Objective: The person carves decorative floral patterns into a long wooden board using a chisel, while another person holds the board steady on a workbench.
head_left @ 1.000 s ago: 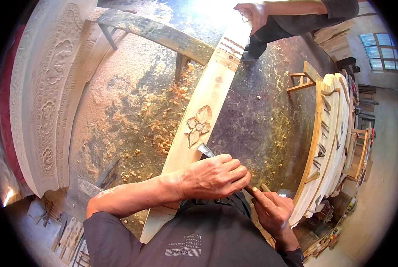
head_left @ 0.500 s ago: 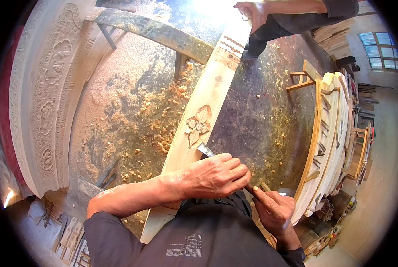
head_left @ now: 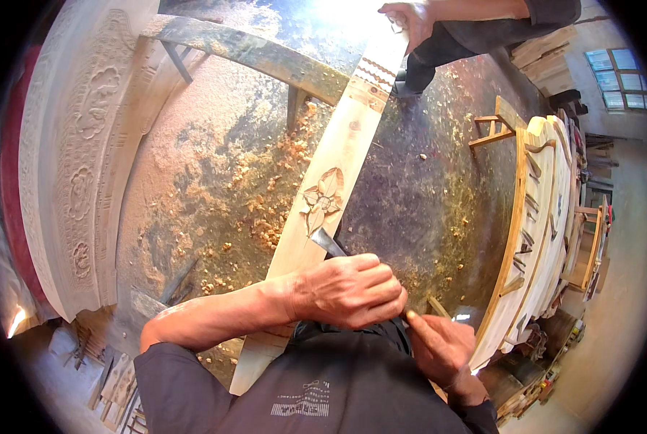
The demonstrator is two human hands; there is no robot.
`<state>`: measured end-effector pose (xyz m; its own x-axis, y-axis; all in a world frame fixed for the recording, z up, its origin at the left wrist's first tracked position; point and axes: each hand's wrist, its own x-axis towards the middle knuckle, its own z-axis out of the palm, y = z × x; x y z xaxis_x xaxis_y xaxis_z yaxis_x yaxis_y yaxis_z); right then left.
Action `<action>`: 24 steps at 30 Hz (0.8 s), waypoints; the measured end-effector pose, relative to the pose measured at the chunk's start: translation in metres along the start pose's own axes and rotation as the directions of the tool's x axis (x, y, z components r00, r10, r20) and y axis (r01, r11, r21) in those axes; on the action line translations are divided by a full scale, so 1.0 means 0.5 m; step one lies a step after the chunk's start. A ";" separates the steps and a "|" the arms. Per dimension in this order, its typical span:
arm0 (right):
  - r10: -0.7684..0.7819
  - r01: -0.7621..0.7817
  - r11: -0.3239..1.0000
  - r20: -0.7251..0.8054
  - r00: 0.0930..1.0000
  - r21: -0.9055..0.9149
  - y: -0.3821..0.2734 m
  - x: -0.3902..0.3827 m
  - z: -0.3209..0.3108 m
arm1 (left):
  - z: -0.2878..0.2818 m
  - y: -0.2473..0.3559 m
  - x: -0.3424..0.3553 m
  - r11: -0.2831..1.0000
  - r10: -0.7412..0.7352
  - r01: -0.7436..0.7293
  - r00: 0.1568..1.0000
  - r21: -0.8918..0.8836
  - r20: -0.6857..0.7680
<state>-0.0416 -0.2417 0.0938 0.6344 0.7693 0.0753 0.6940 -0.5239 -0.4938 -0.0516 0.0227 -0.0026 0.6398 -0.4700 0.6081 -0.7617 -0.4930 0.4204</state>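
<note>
A long pale wooden board (head_left: 284,249) runs lengthwise away from me, with a carved four-petal flower (head_left: 323,197) on its face. My left hand (head_left: 349,291) is closed around the shaft of a wood chisel (head_left: 328,243), palm down, its forearm lying across the board. The chisel's flat metal blade touches the wood at the tip of the flower's nearest petal. Just to the right and lower, my right hand (head_left: 441,346) is wrapped round the chisel's rear end. The handle is mostly hidden by my fingers.
Across the board's far end, another person's hand (head_left: 416,23) rests on it. A wooden trestle beam (head_left: 258,54) supports the board. Wood shavings (head_left: 265,224) litter the floor. A large carved panel (head_left: 70,166) stands left; a bench (head_left: 515,217) with several hand tools is at right.
The chisel's tip has shifted slightly left, from the right side of the nearest petal to its tip. My right hand has dropped a little, and the chisel is at a steeper angle.
</note>
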 end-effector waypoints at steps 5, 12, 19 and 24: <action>0.103 -0.102 0.992 -0.007 0.995 0.070 -0.028 -0.032 0.008 | 0.015 0.005 -0.011 0.996 0.047 -0.047 0.999 -0.081 -0.007; 0.085 -0.085 0.996 0.005 0.996 0.032 -0.052 -0.033 0.008 | 0.011 0.010 -0.015 0.993 0.022 -0.017 0.999 -0.120 0.038; 0.056 -0.056 0.998 0.009 0.998 -0.002 -0.060 -0.024 0.008 | 0.009 0.011 -0.021 0.997 0.012 -0.009 0.999 -0.080 0.036; 0.072 -0.071 0.997 0.021 0.997 -0.009 -0.066 -0.018 0.004 | 0.014 0.010 -0.023 0.996 0.013 -0.009 0.999 -0.089 0.039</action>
<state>-0.0710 -0.2307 0.1079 0.6750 0.7375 0.0213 0.6500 -0.5807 -0.4903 -0.0620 0.0206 -0.0119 0.6334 -0.5047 0.5866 -0.7738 -0.4217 0.4727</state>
